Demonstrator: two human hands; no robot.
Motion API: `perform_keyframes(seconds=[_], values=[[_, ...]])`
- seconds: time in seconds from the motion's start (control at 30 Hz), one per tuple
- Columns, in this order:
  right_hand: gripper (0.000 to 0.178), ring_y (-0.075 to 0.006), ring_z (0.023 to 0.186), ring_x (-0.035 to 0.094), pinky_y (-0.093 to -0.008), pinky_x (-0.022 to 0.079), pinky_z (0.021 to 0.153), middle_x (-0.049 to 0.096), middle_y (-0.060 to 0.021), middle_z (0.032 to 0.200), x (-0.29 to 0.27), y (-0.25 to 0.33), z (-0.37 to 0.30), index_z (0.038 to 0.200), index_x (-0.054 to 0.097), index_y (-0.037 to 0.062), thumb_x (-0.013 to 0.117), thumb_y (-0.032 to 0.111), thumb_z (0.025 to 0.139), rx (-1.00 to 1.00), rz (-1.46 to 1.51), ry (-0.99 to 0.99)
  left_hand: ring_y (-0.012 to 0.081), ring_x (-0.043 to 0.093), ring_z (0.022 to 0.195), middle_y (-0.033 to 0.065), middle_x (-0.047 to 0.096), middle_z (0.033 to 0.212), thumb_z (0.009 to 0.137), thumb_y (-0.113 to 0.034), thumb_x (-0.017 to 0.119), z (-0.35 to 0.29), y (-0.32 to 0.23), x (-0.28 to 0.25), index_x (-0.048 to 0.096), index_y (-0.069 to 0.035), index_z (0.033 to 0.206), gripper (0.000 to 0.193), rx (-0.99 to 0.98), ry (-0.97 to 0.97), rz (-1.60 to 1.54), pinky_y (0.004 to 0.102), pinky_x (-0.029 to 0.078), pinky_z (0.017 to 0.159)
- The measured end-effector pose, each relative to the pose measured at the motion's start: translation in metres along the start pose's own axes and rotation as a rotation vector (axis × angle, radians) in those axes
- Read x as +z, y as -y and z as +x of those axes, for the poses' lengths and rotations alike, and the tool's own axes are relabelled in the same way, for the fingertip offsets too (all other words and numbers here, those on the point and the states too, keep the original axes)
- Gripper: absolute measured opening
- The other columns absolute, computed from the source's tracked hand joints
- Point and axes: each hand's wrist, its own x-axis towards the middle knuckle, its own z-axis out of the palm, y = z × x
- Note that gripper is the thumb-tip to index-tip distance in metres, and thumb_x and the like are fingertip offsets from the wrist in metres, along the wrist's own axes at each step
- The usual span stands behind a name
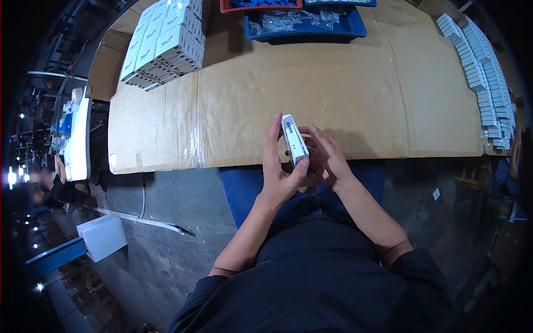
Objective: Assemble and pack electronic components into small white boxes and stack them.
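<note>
A small white box (294, 139) with dark print is held up tilted over the front edge of the cardboard-covered table (333, 89). My left hand (276, 172) grips it from the left, thumb at its lower end and fingers along its side. On the other side, my right hand (330, 158) has curled fingers close to the box's right side. Whether its fingertips touch the box or hold something behind it, I cannot make out.
Stacked white boxes (166, 44) stand at the table's far left. Long rows of similar white boxes (477, 77) line the right side. A blue tray (305, 28) with clear plastic bags and a red tray (261, 5) with blue pieces sit at the back. Another person (64, 186) is at the far left.
</note>
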Motion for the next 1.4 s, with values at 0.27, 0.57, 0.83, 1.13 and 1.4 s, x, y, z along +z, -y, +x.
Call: perform_keyframes(seconds=[0.27,0.57,0.83,1.13,1.4], values=[[0.047,-0.0146,0.115,0.063,-0.0282,0.054,0.094,0.063,-0.0118,0.13,0.029,-0.005,-0.019,0.142,0.052,-0.0016,0.065,0.023,0.105,-0.134,-0.118,-0.02,0.0401,0.047,0.136,0.0269,0.046,0.146,0.094,-0.067,0.057,-0.001,0.013,0.007,0.026,0.009,0.158,0.104,0.072,-0.082,0.025,0.0483,0.036,0.116],[0.045,-0.0088,0.108,0.06,-0.0257,0.049,0.093,0.066,-0.0061,0.122,0.041,-0.02,-0.024,0.141,0.055,-0.0027,0.061,0.027,0.108,-0.23,-0.236,-0.063,0.0395,0.058,0.119,0.0266,0.055,0.131,0.085,-0.075,0.063,0.001,0.016,0.003,0.048,0.008,0.145,0.104,0.153,-0.138,0.175,0.0471,0.049,0.098],[0.041,-0.0038,0.073,0.051,-0.0232,0.044,0.064,0.061,0.0032,0.078,0.043,-0.029,-0.027,0.095,0.07,-0.0008,0.055,0.035,0.111,-0.375,-0.393,-0.135,0.0396,0.063,0.108,0.0273,0.061,0.123,0.087,-0.049,0.06,0.0,0.015,0.006,0.055,0.009,0.132,0.074,0.176,-0.19,0.199,0.0462,0.052,0.092],[0.041,-0.0058,0.087,0.056,-0.0244,0.048,0.082,0.067,0.0008,0.09,0.028,-0.029,-0.028,0.115,0.072,-0.0051,0.052,0.031,0.112,-0.308,-0.457,-0.063,0.041,0.063,0.106,0.0282,0.061,0.12,0.09,-0.054,0.054,-0.004,0.018,0.006,0.054,0.012,0.129,0.077,0.169,-0.169,0.146,0.0465,0.052,0.091],[0.056,-0.0082,0.093,0.06,-0.0261,0.05,0.087,0.069,-0.0057,0.115,0.03,-0.008,-0.031,0.152,0.049,-0.0021,0.047,0.039,0.113,-0.186,-0.616,0.044,0.0364,0.057,0.121,0.024,0.054,0.131,0.094,-0.069,0.05,-0.01,0.024,0.012,0.045,0.011,0.141,0.093,0.041,-0.2,-0.071,0.0458,0.046,0.105]])
